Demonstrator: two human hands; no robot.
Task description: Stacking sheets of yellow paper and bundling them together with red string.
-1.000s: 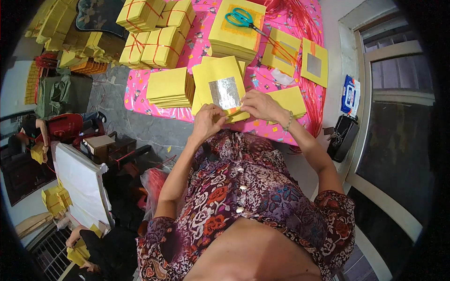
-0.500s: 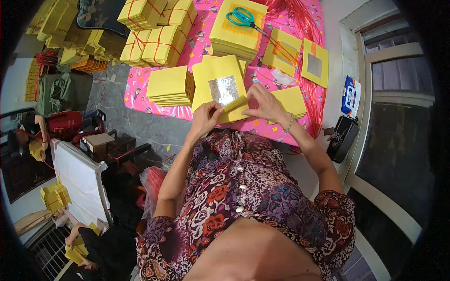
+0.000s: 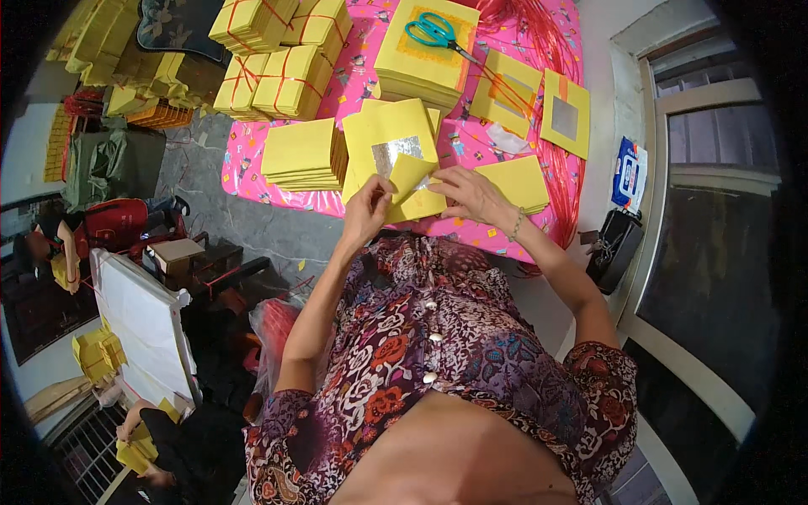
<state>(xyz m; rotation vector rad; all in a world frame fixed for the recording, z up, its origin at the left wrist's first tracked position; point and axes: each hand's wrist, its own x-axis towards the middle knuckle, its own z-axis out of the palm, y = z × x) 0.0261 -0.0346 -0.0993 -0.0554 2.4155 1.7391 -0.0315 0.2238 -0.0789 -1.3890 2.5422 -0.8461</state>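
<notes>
A yellow paper sheet [image 3: 370,151] with a silver patch [image 3: 396,154] lies on a small pile of like sheets at the table's near edge. My left hand [image 3: 368,210] pinches the sheet's near edge, where a flap [image 3: 410,173] is turned up over part of the patch. Against the flap's right side rest the fingertips of my right hand [image 3: 478,198], thumb apart and nearer me. Left of this pile sits a stack of folded yellow paper [image 3: 300,150]. Beyond my right hand lie more folded yellow pieces [image 3: 518,183].
Teal-handled scissors [image 3: 432,30] lie on a tall yellow paper stack [image 3: 421,66]. Tied yellow bundles [image 3: 290,82] stand at the far left of the pink table covering [image 3: 240,168]. Red strings [image 3: 566,93] trail down the right. Other people work beside a white-covered table [image 3: 147,328].
The turned-up near edge has been lifted farther over the silver patch, into a pointed flap. My right hand has come slightly lower and nearer the left hand, its fingers now against the paper.
</notes>
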